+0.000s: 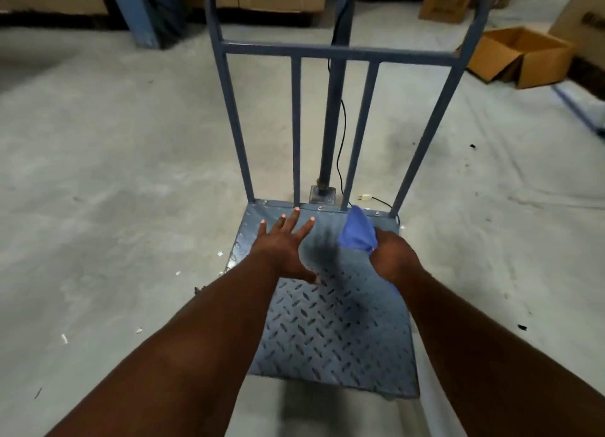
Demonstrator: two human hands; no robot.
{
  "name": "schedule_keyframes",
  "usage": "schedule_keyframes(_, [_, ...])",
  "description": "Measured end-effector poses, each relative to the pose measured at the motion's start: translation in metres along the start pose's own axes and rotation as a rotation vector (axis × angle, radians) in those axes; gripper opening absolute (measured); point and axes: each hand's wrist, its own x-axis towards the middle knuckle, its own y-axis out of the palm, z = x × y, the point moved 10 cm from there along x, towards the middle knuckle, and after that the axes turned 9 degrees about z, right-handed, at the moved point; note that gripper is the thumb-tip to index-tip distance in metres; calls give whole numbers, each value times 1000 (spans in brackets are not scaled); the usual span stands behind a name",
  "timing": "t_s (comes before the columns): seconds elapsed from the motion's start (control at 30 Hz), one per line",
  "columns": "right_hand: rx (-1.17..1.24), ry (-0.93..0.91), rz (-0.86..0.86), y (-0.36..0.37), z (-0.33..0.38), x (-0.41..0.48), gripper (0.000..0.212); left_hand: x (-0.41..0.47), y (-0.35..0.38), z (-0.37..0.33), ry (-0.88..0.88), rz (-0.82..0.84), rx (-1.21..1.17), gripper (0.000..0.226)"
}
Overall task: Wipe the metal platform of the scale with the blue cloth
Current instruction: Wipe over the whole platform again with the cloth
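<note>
The left hand point(284, 243) is seen wide open, fingers straight and spread, palm down over the far-left part of the metal platform point(327, 338); nothing is held, and contact with the plate cannot be confirmed. The right hand point(391, 254) is curled tight round the blue cloth point(357, 232), which is bunched up; a fold sticks out past the fingers toward the far-right corner of the platform, near the base of the rail frame point(340, 48). Whether the cloth touches the plate cannot be told.

The platform is made of grey-blue diamond-tread plate and lies low on the concrete floor point(114, 174). A dark smear point(322, 256) is seen on the plate between the two hands. The blue tubular frame is mounted upright at the far edge, with a post point(330, 125) behind it and a black cable point(342, 141) run down beside the post. A white plug point(364, 196) lies on the floor just behind the platform.

An open cardboard box point(520, 56) is seen on the floor at far right. Print is visible on another box point(445, 2) at the top, too blurred to be read
</note>
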Motion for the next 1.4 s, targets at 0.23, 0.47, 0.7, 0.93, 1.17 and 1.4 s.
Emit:
schedule_keyframes(0.23, [-166,-7,16,51,-68,2,72,48,102,-42,-5,241,22,160])
schedule_keyframes(0.47, [-347,123,452,167,-121,26,103,76,184,-31,-46,341,83,172])
schedule_keyframes(0.7, [-318,33,407,137,-75,76,59,83,184,-30,-57,401,50,184])
schedule_keyframes(0.93, [-235,137,160,118,-108,76,59,92,194,-27,-76,412,24,188])
schedule_keyframes(1.17, [-207,64,248,166,-115,49,74,94,201,-30,-105,496,42,190])
schedule_keyframes(1.4, [-237,142,241,158,-106,83,76,83,186,-33,-74,461,37,185])
